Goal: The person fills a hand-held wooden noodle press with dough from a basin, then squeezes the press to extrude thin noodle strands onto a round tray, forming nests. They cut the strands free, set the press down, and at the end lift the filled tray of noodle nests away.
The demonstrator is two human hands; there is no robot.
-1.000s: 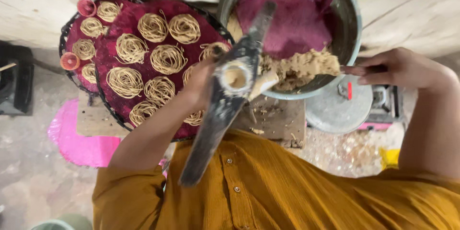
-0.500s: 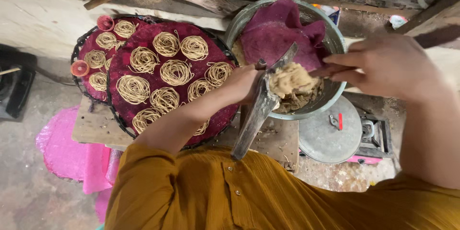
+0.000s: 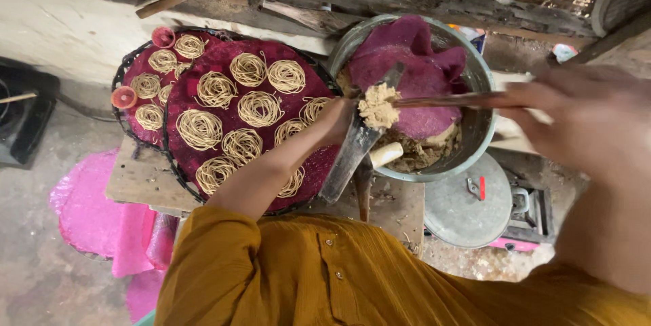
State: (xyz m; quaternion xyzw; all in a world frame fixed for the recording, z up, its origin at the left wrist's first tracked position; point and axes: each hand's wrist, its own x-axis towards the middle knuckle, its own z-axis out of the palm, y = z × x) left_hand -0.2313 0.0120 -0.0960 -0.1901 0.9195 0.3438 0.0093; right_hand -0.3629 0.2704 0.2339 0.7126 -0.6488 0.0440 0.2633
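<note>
Overhead, left hand (image 3: 337,120) grips the dark press (image 3: 358,141), right hand (image 3: 583,119) clasps a stick (image 3: 451,101) loading dough (image 3: 378,105) (heaped, loosely perched), which could topple beside the metal bowl (image 3: 475,137).

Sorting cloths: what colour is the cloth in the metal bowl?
Magenta cloth, draped inside the metal bowl; head view.

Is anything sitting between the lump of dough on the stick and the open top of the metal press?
Nothing visible does. The beige dough lump on the thin wooden stick, held by the right hand, sits right at the top of the long metal press gripped by the left hand.
</note>
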